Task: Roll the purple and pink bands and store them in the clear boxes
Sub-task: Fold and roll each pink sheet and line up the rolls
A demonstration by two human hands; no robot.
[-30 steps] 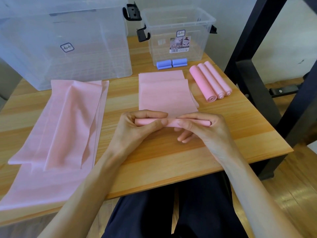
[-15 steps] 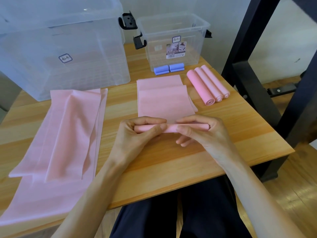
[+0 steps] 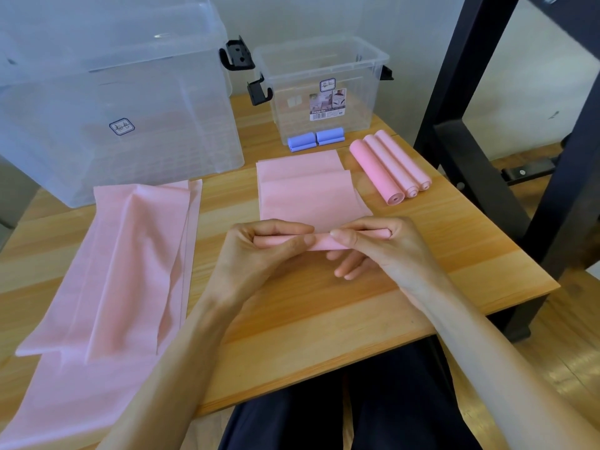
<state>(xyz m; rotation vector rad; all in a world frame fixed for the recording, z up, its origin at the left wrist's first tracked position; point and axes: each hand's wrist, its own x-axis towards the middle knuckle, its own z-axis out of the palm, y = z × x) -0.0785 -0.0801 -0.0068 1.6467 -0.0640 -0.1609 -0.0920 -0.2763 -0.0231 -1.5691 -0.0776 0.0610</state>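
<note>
Left hand (image 3: pixel 259 254) and right hand (image 3: pixel 383 248) both curl fingers (image 3: pixel 344 237) round started roll (image 3: pixel 319 243) of pink band (image 3: pixel 308 196). Flat remainder lies just beyond fingertips on worktop (image 3: pixel 324 306). Advice: keep roll tight, edges square, thumbs pushing evenly forward.

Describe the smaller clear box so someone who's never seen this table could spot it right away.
Start at the wooden table and look to its far edge, by the wall. The smaller clear box stands right of the big clear box, behind two purple rolls. Only it carries a barcode label on its front.
</note>
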